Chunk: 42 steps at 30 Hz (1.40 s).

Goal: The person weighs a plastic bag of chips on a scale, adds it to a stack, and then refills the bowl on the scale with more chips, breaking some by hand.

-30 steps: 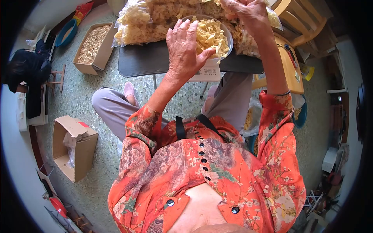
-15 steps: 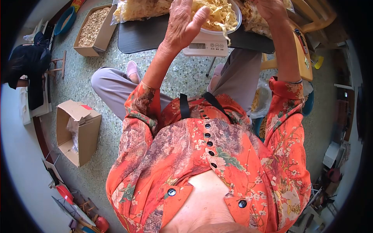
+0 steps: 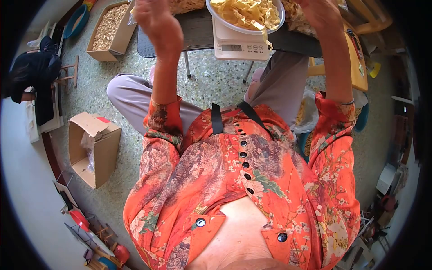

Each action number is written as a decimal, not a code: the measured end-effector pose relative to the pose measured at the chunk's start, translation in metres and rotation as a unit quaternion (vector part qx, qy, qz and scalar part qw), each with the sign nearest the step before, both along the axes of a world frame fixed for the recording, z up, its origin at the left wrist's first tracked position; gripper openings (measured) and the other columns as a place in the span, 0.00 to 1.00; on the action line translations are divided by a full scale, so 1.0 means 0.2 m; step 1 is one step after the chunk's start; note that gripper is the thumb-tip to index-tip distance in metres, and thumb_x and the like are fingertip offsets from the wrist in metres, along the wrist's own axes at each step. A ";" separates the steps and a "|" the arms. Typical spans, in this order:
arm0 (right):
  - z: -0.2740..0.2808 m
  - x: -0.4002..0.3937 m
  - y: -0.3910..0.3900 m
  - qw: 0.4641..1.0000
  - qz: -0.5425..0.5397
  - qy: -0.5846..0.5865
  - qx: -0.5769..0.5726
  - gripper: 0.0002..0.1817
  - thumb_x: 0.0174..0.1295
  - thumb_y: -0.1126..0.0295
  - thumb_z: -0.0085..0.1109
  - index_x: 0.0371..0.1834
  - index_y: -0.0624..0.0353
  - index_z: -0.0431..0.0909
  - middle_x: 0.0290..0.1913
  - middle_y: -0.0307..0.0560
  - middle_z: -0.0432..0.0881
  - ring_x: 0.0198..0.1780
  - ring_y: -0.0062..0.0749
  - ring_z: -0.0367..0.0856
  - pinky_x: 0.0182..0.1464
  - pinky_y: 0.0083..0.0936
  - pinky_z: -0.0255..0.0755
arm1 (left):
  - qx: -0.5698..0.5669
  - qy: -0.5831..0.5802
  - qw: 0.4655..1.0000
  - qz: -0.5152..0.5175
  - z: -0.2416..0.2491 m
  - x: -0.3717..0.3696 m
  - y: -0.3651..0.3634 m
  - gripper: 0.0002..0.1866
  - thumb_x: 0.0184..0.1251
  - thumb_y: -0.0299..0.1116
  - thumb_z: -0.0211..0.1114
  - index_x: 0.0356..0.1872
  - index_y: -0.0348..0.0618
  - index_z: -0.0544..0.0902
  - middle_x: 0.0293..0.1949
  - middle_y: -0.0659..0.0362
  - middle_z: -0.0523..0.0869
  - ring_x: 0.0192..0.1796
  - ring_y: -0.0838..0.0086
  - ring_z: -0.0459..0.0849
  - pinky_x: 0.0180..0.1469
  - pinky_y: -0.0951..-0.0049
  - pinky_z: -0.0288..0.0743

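Observation:
A clear-rimmed bowl point(image 3: 282, 20) full of pale yellow dried strips point(image 3: 245, 12) stands on a white digital scale point(image 3: 240, 51), with one strip hanging over the rim. My left hand point(image 3: 158, 24) is raised to the left of the bowl, near a bag of dried pieces point(image 3: 186, 5); its fingers run out of the top of the view. On the bowl's other side, my right hand point(image 3: 317, 12) is beside another bag of the strips point(image 3: 298, 20). The upper edge cuts off its fingers too, so what either hand holds is hidden.
The scale rests on a dark folding table point(image 3: 198, 38). On the floor are a carton of dried chips point(image 3: 108, 31), an open cardboard box point(image 3: 101, 153) and a blue basin point(image 3: 76, 22). A wooden chair point(image 3: 366, 24) stands at right. Another person point(image 3: 36, 72) bends at far left.
My left hand has moved left, away from the bowl, uncovering its rim and more of the scale. My right hand stays near the bag at right.

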State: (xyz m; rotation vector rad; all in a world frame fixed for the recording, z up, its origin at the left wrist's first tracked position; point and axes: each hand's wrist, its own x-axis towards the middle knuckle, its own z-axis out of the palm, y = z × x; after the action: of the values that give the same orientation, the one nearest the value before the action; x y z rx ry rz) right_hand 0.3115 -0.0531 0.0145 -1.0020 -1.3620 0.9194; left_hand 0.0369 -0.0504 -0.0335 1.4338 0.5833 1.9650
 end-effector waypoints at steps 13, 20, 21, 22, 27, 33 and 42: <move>-0.32 0.43 -0.69 0.985 -0.096 0.121 -0.078 0.17 0.66 0.71 0.66 0.56 0.62 0.80 0.46 0.44 0.86 0.44 0.25 0.85 0.37 0.19 0.78 | 0.029 0.022 0.999 -0.011 0.12 -0.11 -0.09 0.30 0.84 0.54 0.42 0.51 0.33 0.79 0.29 0.55 0.85 0.26 0.71 0.84 0.27 0.74 0.80; -0.78 0.64 -1.19 0.930 -0.276 0.183 -0.160 0.14 0.65 0.77 0.66 0.53 0.63 0.81 0.45 0.42 0.86 0.40 0.22 0.86 0.33 0.18 0.85 | -0.017 0.158 0.985 0.062 0.10 -0.13 -0.10 0.42 0.82 0.61 0.33 0.53 0.22 0.78 0.33 0.41 0.89 0.31 0.57 0.90 0.34 0.63 0.87; -0.86 0.66 -1.27 0.920 -0.296 0.188 -0.174 0.13 0.65 0.77 0.66 0.52 0.63 0.81 0.44 0.42 0.86 0.40 0.22 0.86 0.32 0.19 0.85 | -0.013 0.162 0.986 0.046 0.09 -0.15 -0.08 0.42 0.82 0.60 0.33 0.53 0.22 0.78 0.34 0.41 0.88 0.31 0.57 0.90 0.34 0.63 0.88; -0.95 0.68 -1.34 0.911 -0.312 0.194 -0.189 0.13 0.65 0.77 0.67 0.51 0.63 0.81 0.44 0.42 0.86 0.39 0.21 0.86 0.32 0.19 0.86 | -0.007 0.167 0.985 0.034 0.07 -0.17 -0.07 0.42 0.82 0.60 0.33 0.53 0.22 0.78 0.35 0.40 0.88 0.32 0.58 0.90 0.34 0.64 0.88; -1.43 0.77 -1.60 0.848 -0.381 0.226 -0.290 0.14 0.63 0.74 0.70 0.51 0.62 0.82 0.43 0.42 0.86 0.38 0.23 0.86 0.32 0.21 0.85 | -0.004 0.199 0.979 0.041 0.06 -0.15 -0.07 0.43 0.82 0.61 0.32 0.53 0.21 0.78 0.35 0.40 0.88 0.32 0.57 0.90 0.35 0.64 0.88; -1.91 0.95 -1.70 0.785 -0.446 0.240 -0.357 0.17 0.59 0.73 0.72 0.53 0.59 0.83 0.45 0.44 0.86 0.44 0.32 0.85 0.37 0.28 0.83 | 0.008 0.164 0.986 0.032 0.09 -0.11 -0.13 0.29 0.86 0.47 0.38 0.53 0.25 0.77 0.33 0.43 0.88 0.28 0.62 0.89 0.33 0.67 0.88; -2.09 1.10 -1.63 0.749 -0.463 0.212 -0.425 0.29 0.63 0.71 0.69 0.67 0.59 0.71 0.60 0.53 0.77 0.63 0.47 0.76 0.50 0.47 0.87 | 0.034 0.120 0.991 0.045 0.13 -0.08 -0.17 0.31 0.84 0.54 0.41 0.49 0.32 0.80 0.25 0.54 0.84 0.23 0.74 0.82 0.26 0.78 0.76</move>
State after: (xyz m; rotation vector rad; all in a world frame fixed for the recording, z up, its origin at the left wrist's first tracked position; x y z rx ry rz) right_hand 0.5310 -0.3782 -0.4037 -1.7703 0.1197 0.8655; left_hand 0.0211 -0.0850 -0.0073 1.7290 0.7035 1.9100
